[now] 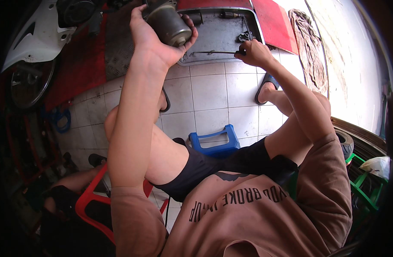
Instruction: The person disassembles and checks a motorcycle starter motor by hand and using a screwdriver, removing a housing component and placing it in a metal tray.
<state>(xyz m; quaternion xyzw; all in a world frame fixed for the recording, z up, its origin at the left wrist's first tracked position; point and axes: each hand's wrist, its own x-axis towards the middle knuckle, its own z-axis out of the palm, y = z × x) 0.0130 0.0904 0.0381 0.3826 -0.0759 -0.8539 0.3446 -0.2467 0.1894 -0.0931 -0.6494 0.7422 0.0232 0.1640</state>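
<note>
Head view showed the left hand [152, 43] cupping a metal cylinder [168, 26] near the left side of a tray [218, 36], its rounded body likely to slip if that hold loosened, while the right hand [256, 54] gripped a thin rod [220, 52].

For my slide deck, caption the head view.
Left hand gripping a dull grey metal cylinder, right hand holding the end of a slender dark rod, by a shallow grey metal tray.
</note>
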